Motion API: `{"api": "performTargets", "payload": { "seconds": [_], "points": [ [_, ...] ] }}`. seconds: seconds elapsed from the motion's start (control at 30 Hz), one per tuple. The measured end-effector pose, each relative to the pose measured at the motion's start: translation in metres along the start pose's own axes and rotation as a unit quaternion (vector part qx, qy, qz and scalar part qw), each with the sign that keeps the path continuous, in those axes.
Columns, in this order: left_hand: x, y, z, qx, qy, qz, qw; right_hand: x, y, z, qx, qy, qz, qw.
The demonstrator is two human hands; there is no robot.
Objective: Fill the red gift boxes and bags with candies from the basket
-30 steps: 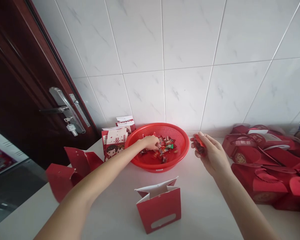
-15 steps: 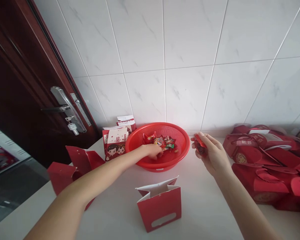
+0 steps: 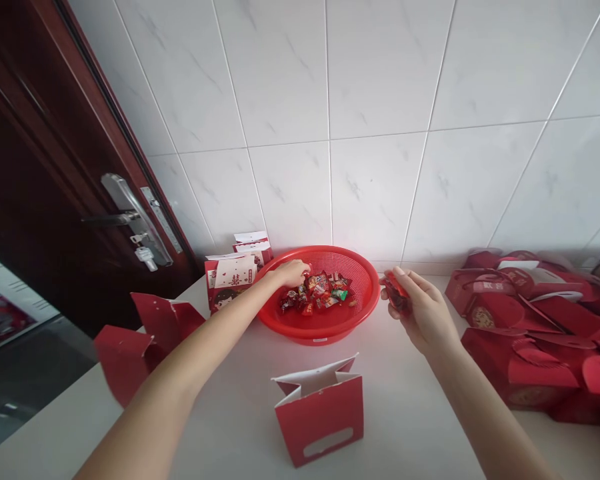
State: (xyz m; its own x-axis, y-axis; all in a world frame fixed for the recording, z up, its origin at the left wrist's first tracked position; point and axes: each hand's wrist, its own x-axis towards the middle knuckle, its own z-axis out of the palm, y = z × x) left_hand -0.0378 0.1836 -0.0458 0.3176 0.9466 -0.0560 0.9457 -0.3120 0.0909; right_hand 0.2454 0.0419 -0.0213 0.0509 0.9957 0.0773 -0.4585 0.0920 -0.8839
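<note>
My left hand (image 3: 291,272) reaches over the far left part of a red plastic basket (image 3: 313,327), fingers closed on a red-wrapped candy (image 3: 307,269) that shows only in part. Below it, several wrapped candies (image 3: 320,291) in red, green and printed wrappers lie in the basket. My right hand (image 3: 425,310) is raised just right of the basket's rim, with red-wrapped candies (image 3: 397,293) pinched between thumb and fingers; how many is unclear. A red paper gift bag (image 3: 323,420) stands upright with its top open, nearer to me than the basket.
Several red gift boxes (image 3: 520,363) crowd the table's right side. More red paper bags (image 3: 165,320) stand at the left, partly behind my left arm. Printed bags (image 3: 233,273) lean by the tiled wall (image 3: 375,193). A dark door (image 3: 55,133) with keys is at the left.
My left hand has moved from the basket's middle to its far left part and closed on a red-wrapped candy. Candies it covered now show. The right hand has barely moved.
</note>
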Motion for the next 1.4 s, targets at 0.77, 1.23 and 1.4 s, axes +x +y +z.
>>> {"api": "performTargets", "payload": {
  "seconds": [0.77, 1.23, 1.4],
  "points": [
    [-0.017, -0.009, -0.018, -0.414, 0.117, -0.079, 0.899, -0.001, 0.007, 0.003, -0.004, -0.028, 0.015, 1.000],
    [-0.077, 0.072, -0.019, -0.444, 0.288, 0.170, 0.831, -0.008, 0.022, 0.010, -0.011, -0.100, 0.068, 0.993],
    [-0.093, 0.084, -0.007, -0.373, 0.324, 0.285, 0.821, -0.008, 0.025, 0.010, -0.029, -0.127, 0.075, 0.989]
  ]
}}
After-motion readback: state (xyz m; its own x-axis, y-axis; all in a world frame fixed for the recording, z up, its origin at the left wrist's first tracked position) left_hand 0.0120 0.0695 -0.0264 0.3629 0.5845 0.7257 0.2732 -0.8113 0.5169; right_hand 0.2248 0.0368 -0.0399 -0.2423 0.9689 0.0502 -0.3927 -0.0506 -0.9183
